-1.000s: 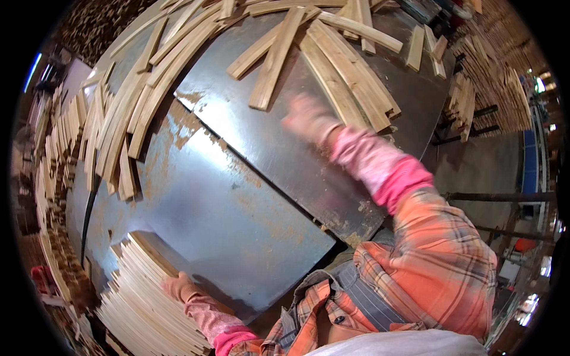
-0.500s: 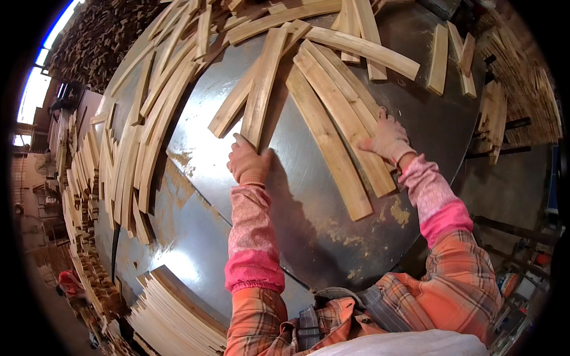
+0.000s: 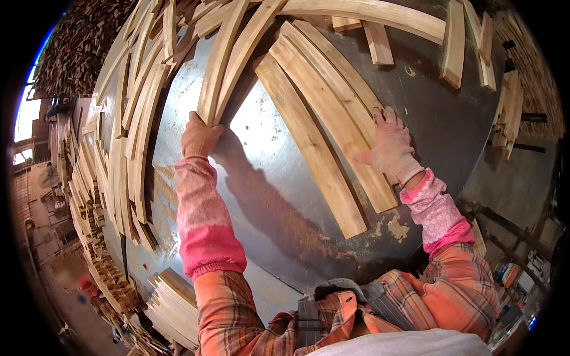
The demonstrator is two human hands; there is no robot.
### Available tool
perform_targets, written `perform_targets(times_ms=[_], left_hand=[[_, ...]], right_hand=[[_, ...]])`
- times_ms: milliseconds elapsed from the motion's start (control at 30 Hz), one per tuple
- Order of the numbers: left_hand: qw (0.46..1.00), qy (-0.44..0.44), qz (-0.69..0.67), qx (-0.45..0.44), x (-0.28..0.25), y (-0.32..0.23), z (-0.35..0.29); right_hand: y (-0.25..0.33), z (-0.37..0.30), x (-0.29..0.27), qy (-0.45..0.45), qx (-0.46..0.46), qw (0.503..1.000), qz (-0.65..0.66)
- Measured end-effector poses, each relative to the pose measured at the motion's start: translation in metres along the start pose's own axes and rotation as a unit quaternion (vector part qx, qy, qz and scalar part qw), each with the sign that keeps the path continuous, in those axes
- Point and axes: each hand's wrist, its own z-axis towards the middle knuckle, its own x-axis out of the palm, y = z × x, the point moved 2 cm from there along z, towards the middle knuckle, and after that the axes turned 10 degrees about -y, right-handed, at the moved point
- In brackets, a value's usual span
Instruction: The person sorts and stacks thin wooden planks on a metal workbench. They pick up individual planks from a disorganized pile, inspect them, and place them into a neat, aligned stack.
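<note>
Left hand (image 3: pixel 200 137) clamps two long, tan slats (image 3: pixel 219 64); right hand (image 3: pixel 392 143), thumb apart, seemingly spans similar boards (image 3: pixel 325 104).

Long wooden slats (image 3: pixel 338 130), loosely fanned

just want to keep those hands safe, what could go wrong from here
The left hand grips two boards whose far ends reach other boards, so moving them might drag those along. The right hand spreads over loose boards with a gap between them, so a finger could get pinched.
</note>
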Motion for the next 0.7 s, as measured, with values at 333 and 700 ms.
perform_targets(times_ms=[333,700], left_hand=[[0.548,0.241,-0.765,-0.238,0.03,0.084,-0.26],[0.796,0.175,-0.533,-0.229,0.011,0.126,-0.428]], right_hand=[[0.06,-0.062,0.021,-0.017,-0.009,0.989,0.145],[0.116,-0.206,0.072,-0.086,-0.084,0.986,0.113]])
